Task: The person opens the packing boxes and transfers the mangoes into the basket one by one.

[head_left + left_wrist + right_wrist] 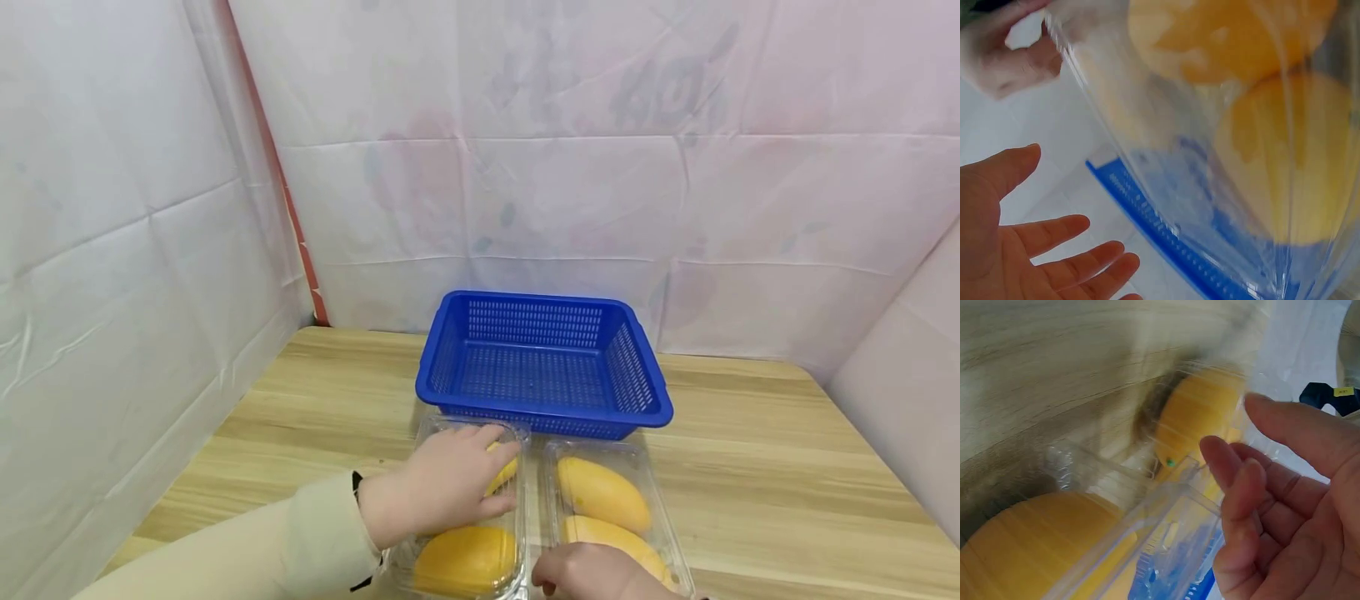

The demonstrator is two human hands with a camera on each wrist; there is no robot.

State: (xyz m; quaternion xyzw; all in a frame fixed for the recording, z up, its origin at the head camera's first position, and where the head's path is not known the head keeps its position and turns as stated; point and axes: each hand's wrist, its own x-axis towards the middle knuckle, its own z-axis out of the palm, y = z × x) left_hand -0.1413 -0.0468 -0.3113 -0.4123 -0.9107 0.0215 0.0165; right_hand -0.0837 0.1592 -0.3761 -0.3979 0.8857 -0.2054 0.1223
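I judge the boxing well along: mangoes (467,560) fill the left container (438,425) and right container (632,462), near of the blue basket (540,414); lid closure I can't tell. I see the left hand (446,479) outstretched over its container, the right hand's (603,572) fingers loosely curled, gripping nothing.

Gap: narrow between left box (523,492) and right box (664,508); right hand (596,573) at near end
Ahead: basket (543,408) blocks
Tabletop (772,467): open either side of basket

The boxes (600,448) look glossy plastic, the basket (530,372) plastic, the tabletop (757,467) wood-grained.
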